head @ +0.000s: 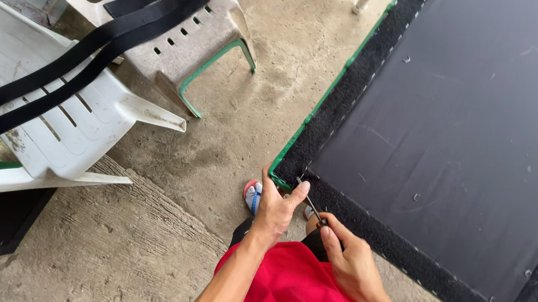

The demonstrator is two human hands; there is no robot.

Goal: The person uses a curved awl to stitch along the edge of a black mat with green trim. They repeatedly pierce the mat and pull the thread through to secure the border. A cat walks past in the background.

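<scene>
Left hand: the left hand [276,209] is resting at the near corner of the panel [461,125], fingers partly curled over the edge and thumb stretched up along the fuzzy border; it is pressing the corner rather than gripping anything separate.
Right hand: the right hand [351,258] is closing around the handle end of a thin metal tool [310,207], fingers wrapped tight, and is holding it slanted toward the corner.
Tool: its tip is sitting just beside the left thumb, on the black fuzzy strip [367,61] at the panel's corner.
Panel: a large dark sheet is lying flat and filling the right side, bordered by the fuzzy strip, with a row of small pale staples along the seam and a green edging [330,90] running down its outer side.
Around: two white plastic chairs [70,121] are standing well apart to the left, with black straps [91,50] draping across both.
Below: a foot in a sandal [252,195] is showing on the concrete floor [157,239] just beside the left hand, and red shorts [293,295] are filling the bottom edge.
In the way: the left hand is covering the very corner, so the tool's tip is hard to make out.
</scene>
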